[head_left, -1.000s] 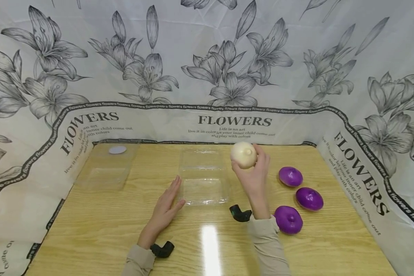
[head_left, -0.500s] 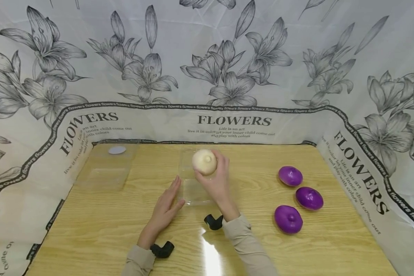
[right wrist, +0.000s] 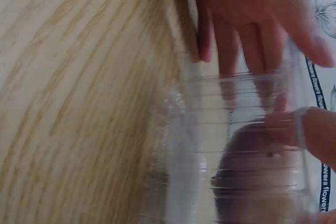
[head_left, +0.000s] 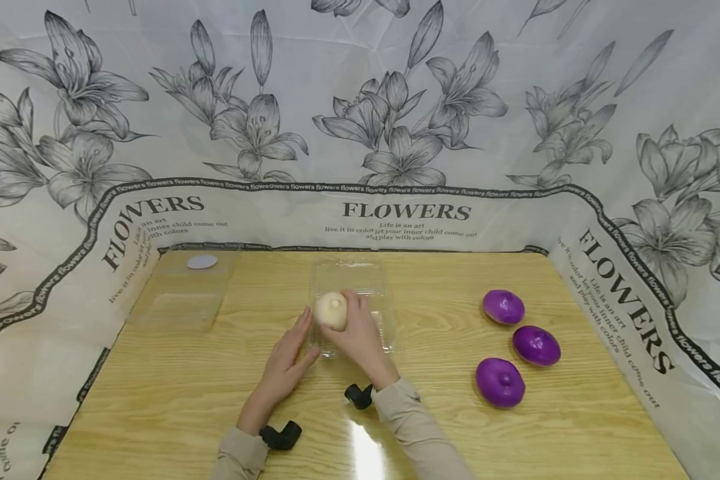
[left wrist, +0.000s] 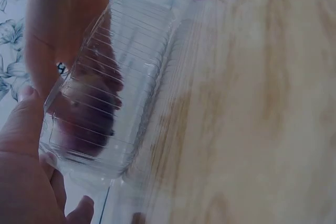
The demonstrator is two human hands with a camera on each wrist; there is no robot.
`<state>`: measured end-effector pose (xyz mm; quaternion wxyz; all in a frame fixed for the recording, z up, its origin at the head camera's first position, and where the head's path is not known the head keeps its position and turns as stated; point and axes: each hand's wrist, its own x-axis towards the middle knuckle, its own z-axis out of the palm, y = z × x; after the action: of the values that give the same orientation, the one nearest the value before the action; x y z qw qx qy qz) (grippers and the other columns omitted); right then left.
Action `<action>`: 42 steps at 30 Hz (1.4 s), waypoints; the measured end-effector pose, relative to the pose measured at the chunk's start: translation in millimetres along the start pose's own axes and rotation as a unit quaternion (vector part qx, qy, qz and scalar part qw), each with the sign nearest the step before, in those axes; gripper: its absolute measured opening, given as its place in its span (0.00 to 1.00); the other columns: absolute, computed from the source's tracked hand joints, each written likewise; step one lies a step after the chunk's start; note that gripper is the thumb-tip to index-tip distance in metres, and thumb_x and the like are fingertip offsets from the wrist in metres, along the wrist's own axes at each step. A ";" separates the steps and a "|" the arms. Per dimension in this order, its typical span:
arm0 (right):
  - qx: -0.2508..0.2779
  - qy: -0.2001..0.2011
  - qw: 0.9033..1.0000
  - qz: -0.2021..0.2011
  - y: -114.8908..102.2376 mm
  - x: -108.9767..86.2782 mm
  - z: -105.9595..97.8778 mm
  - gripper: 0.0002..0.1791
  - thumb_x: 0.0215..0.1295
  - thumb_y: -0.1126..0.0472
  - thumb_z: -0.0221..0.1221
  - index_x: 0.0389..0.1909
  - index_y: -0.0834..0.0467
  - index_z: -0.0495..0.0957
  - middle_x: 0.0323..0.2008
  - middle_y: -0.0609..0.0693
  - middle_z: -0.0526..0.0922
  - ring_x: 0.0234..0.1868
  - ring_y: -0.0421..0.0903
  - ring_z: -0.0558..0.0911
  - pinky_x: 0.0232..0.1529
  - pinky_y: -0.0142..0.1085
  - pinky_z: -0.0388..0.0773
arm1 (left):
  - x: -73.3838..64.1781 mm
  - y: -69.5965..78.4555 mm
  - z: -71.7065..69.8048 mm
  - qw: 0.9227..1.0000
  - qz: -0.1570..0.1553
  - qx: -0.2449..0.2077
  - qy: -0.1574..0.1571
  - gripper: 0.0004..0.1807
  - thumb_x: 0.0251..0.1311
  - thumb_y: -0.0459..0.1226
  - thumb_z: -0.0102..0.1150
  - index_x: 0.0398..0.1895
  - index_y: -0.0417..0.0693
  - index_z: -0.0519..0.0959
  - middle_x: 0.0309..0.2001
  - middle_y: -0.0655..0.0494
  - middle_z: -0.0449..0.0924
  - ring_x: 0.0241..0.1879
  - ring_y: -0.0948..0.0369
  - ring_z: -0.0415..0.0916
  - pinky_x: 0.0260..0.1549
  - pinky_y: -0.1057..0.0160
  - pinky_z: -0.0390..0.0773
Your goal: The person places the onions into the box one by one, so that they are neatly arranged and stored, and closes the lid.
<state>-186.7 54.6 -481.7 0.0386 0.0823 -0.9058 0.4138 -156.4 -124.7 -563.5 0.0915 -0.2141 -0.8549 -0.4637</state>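
Observation:
My right hand grips a white onion with a small nub on top, thumb on the near side and fingers round the far side. It is at the left of a clear plastic box whose lid lies folded back. Through the ridged wall in the left wrist view, the onion shows darker and purplish lower down. My left hand rests straight-fingered along the box's left side, thumb at the near corner. In the right wrist view, the left fingers reach down beside the box wall.
On the right of the wooden table lie three glossy purple onions, the far one, the middle one and the near one. A second clear plastic box with a white oval label stands back left. Flower-printed cloth walls the table.
My right hand has carried the white onion leftward from beside the box, over it and then down towards its left part. The left hand has stayed at the box's side.

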 end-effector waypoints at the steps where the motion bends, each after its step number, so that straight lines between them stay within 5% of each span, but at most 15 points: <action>1: -0.015 -0.007 1.000 0.004 0.3 0.1 1.2 0.45 0.52 0.54 0.72 0.69 0.60 0.63 0.58 0.63 0.69 0.51 0.60 0.78 0.45 0.54 0.82 | -0.2 0.2 -0.1 1.000 -0.001 0.001 0.001 0.38 0.72 0.42 0.54 0.80 0.53 0.50 0.79 0.56 0.45 0.77 0.51 0.46 0.71 0.35 0.47; 9: -0.102 -0.040 0.994 0.006 6.5 1.6 9.6 0.45 0.52 0.51 0.73 0.68 0.60 0.64 0.54 0.59 0.72 0.46 0.54 0.78 0.36 0.43 0.81 | -0.4 3.7 -1.3 1.000 -0.001 -0.001 0.001 0.37 0.71 0.42 0.54 0.79 0.50 0.51 0.79 0.57 0.44 0.77 0.51 0.46 0.70 0.35 0.46; 21: -0.137 -0.076 0.988 -0.016 -1.8 3.6 -11.2 0.50 0.54 0.46 0.72 0.71 0.65 0.60 0.57 0.66 0.72 0.51 0.59 0.78 0.47 0.52 0.82 | 0.1 3.6 1.0 1.000 -0.002 -0.003 -0.002 0.37 0.72 0.43 0.53 0.79 0.51 0.51 0.79 0.58 0.44 0.77 0.52 0.45 0.70 0.35 0.47; 31: -0.112 -0.096 0.988 -0.038 -24.1 -6.4 -83.3 0.47 0.60 0.46 0.68 0.73 0.64 0.59 0.68 0.65 0.65 0.65 0.62 0.70 0.62 0.56 0.72 | 0.8 2.2 -0.9 1.000 -0.001 -0.007 -0.001 0.36 0.72 0.42 0.53 0.79 0.49 0.52 0.79 0.57 0.44 0.77 0.51 0.46 0.70 0.35 0.47; 42: -0.048 -0.015 0.998 -0.046 7.6 -32.0 -180.7 0.39 0.68 0.50 0.63 0.73 0.61 0.59 0.68 0.63 0.66 0.64 0.62 0.71 0.62 0.59 0.70 | -0.4 2.8 -0.7 1.000 -0.005 -0.005 -0.001 0.36 0.72 0.42 0.53 0.79 0.50 0.52 0.79 0.56 0.45 0.76 0.51 0.46 0.71 0.36 0.46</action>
<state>-156.3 199.9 -373.4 0.0478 0.1283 -0.9202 0.3668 -154.9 -124.0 -561.1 0.0872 -0.2104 -0.8535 -0.4687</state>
